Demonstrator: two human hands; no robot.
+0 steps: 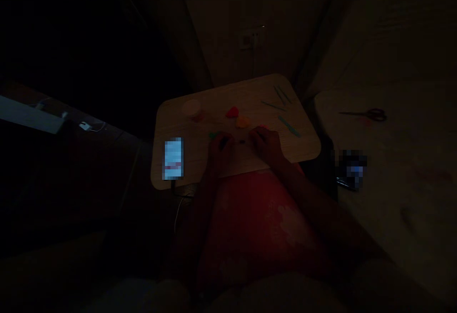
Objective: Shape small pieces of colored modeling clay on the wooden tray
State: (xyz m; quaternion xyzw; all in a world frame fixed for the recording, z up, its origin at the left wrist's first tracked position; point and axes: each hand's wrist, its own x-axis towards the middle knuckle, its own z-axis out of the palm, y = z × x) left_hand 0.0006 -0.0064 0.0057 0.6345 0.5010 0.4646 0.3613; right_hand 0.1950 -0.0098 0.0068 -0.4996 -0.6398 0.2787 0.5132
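Under dim light, my left hand (220,145) and my right hand (266,144) rest near the front edge of a light wooden lap desk (228,95). Between their fingertips lies a small dark piece (242,141), but the dark hides any grip on it. Lumps of red modelling clay (232,112) and orange clay (243,122) sit just beyond my hands. A green bit (213,134) lies by my left fingers, and a red bit (263,126) is partly hidden by my right hand. Several slim teal sculpting tools (288,126) lie at the desk's right, with a pale round tub (192,109) at the back left.
A lit, pixelated phone (173,159) lies on the desk's left. Scissors (362,114) and a dark pixelated object (352,169) rest on a pale bed surface at right. A white cable (178,213) hangs below the desk; my red-clothed lap (257,218) is beneath.
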